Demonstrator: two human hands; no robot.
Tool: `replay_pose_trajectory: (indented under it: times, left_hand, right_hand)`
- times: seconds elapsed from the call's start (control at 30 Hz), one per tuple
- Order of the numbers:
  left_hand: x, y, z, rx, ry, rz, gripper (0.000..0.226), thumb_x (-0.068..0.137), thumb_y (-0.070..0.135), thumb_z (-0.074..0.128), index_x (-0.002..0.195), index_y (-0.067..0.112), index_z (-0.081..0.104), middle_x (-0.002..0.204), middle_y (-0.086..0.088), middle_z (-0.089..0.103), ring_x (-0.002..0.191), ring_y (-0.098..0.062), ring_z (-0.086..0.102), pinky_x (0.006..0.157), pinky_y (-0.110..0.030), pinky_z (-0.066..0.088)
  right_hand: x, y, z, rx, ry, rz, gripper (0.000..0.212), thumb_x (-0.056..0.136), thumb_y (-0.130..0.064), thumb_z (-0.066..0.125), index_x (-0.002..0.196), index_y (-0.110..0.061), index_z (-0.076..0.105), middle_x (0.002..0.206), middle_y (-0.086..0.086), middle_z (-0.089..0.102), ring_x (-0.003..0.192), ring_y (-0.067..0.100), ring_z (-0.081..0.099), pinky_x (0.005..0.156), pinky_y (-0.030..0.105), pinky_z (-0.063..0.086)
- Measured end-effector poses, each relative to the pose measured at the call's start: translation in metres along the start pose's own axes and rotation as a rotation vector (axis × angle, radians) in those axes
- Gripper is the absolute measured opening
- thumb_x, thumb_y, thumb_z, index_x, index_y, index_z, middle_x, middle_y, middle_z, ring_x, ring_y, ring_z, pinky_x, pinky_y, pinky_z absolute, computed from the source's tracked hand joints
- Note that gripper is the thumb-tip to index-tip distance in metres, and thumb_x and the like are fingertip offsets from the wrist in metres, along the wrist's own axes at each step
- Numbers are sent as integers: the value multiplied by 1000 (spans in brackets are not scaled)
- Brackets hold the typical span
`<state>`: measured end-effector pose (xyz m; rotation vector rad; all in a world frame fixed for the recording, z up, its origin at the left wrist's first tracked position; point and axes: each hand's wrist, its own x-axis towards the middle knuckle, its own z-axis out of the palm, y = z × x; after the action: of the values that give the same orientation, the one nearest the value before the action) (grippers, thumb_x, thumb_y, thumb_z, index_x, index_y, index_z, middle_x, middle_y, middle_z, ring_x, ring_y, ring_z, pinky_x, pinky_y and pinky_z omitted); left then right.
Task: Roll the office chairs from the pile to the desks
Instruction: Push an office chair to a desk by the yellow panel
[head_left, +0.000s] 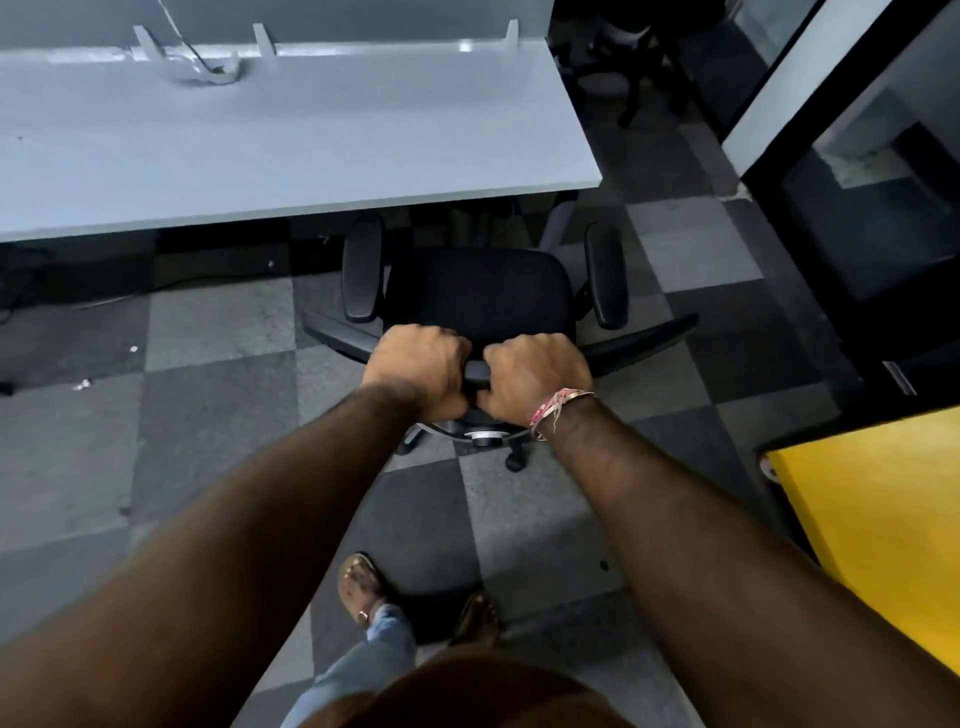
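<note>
A black office chair (478, 291) with two armrests stands in front of me, its seat facing the right end of a long white desk (270, 135). Its front edge is close to the desk's near edge. My left hand (418, 371) and my right hand (535, 379) grip the top of the chair's backrest side by side, fingers curled over it. The chair's base and a caster (514, 461) show below my hands.
Grey checkered carpet tiles cover the floor. A yellow panel (872, 519) stands at the right, beside a dark glass partition (862, 218). More dark chairs (618, 57) sit beyond the desk's right end. A cable (208, 73) lies on the desk's far side.
</note>
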<state>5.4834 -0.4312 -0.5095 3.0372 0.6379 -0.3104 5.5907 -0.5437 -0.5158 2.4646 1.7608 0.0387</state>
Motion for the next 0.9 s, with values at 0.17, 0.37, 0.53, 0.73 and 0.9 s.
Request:
replay_pose_trajectory:
  times: [0.17,0.37,0.53,0.73,0.9]
  left_hand:
    - [8,9,-3,31,2,-30,18,81,48,58,80,30,55,77,9,63,68,-18,63,68,-36,59]
    - [27,10,-7,44,8,-30,24,86,54,56,87,31,57,78,9,60,68,-16,61,65,-34,57]
    - [34,12,-6,23,35,-40,26,85,57,54,86,31,58,77,10,59,67,-14,60,65,-34,57]
    - [32,7,-5,-17,19,-79,24,85,55,56,85,31,57,76,10,58,68,-15,60,68,-35,58]
    - [21,-3,3,-22,8,-107,24,85,56,59,85,32,58,75,11,59,67,-14,60,68,-35,58]
  right_hand:
    - [3,14,2,-20,25,-41,31,78,-56,61,80,-25,63,73,-3,66,68,25,65,57,32,38]
    - [19,35,1,-25,43,-90,33,78,-58,60,81,-25,63,70,-4,64,64,22,62,56,32,40]
    - [24,43,0,-35,34,-106,32,79,-57,59,80,-25,63,70,-5,63,64,21,62,56,31,40]
    - [31,39,0,-54,14,-123,35,80,-60,57,84,-26,63,72,-5,63,65,20,61,56,31,37]
    - [30,22,4,-61,22,-138,34,81,-59,57,85,-25,63,73,-5,64,67,20,62,56,31,40]
